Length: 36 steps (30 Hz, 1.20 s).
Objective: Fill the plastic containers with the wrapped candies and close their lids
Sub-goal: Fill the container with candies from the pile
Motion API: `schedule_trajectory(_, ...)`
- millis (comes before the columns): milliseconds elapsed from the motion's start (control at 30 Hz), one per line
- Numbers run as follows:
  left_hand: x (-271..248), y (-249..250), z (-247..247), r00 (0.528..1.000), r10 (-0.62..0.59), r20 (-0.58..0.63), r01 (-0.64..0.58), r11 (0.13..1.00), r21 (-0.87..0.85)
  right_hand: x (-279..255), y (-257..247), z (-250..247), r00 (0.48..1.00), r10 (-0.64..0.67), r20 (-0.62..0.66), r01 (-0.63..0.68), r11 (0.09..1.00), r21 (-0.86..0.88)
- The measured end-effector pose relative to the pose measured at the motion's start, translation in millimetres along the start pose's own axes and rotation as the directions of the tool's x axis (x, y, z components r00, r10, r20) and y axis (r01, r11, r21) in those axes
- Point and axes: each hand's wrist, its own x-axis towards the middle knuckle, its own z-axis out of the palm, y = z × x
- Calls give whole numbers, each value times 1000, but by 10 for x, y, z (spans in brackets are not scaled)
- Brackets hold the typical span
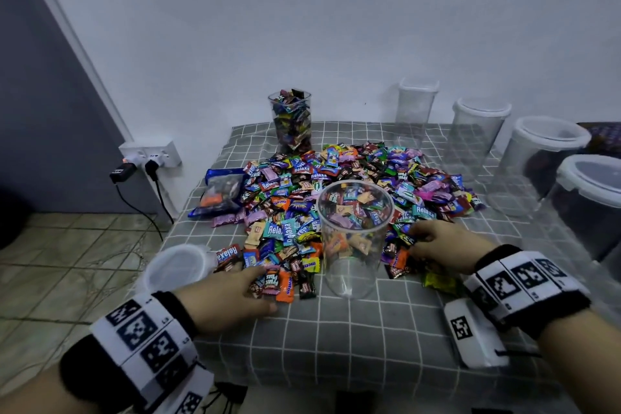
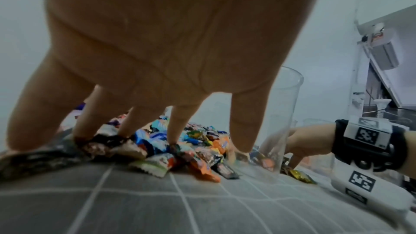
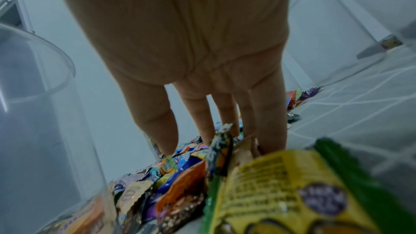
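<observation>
A big heap of wrapped candies (image 1: 336,185) covers the middle of the grey checked cloth (image 1: 336,329). At its near edge stands a clear open container (image 1: 354,239), lidless, with nothing seen inside it. My left hand (image 1: 258,279) lies left of it, spread straight fingers (image 2: 178,127) touching candies (image 2: 157,149) at the heap's near-left edge. On the container's (image 3: 33,113) other side, my right hand (image 1: 416,239) rests straight fingers (image 3: 202,118) on candies (image 3: 180,163). Neither hand grips anything. A full, lidless container (image 1: 290,121) stands at the back.
A loose round lid (image 1: 178,265) lies near the table's left edge. Several lidded containers (image 1: 477,131) line the right side. A blue candy bag (image 1: 221,191) sits left of the heap. A white tagged device (image 1: 470,336) lies near my right wrist. The wall is close behind.
</observation>
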Motion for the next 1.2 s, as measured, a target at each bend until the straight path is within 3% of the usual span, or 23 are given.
schedule_trajectory(200, 184, 65, 87, 998, 7, -59, -12, 997, -79, -18, -1, 12, 1000, 5, -4, -5, 998, 61)
schedule_trajectory(367, 382, 218, -27, 965, 108, -238, -190, 916, -354, -38, -8, 8, 1000, 6, 0, -6, 997, 76)
schedule_trajectory(467, 520, 210, -90, 899, -4, -438, -252, 813, -525, -27, 1, 18, 1000, 0, -13, 2, 996, 87)
schedule_trajectory(533, 617, 173, -119, 848, -127, -514, -212, 808, -550, -20, 19, 26, 1000, 3, -20, -1, 994, 107)
schedule_trajectory(633, 712, 168, -127, 904, -210, -371, -74, 779, -623, -22, 17, 26, 1000, 11, -12, -10, 995, 97)
schedule_trajectory(733, 782, 246, -105, 943, -180, -280, -55, 744, -666, -26, -29, 23, 1000, 8, -15, -7, 998, 61)
schedule_trajectory(833, 861, 363, -121, 954, -106, -281, -87, 796, -599, 8, -71, 34, 1000, -3, -9, 3, 1000, 22)
schedule_trajectory(967, 817, 496, -276, 950, -19, -313, -192, 754, -629, 114, -112, 26, 997, -74, -11, 75, 990, 118)
schedule_trajectory(1100, 872, 449, -487, 912, -47, -407, -225, 773, -593, 205, -142, -95, 985, -113, -132, 140, 965, 223)
schedule_trajectory(1200, 901, 417, -622, 912, -12, -411, -222, 828, -516, 283, -153, -231, 977, -84, -195, 115, 981, 158)
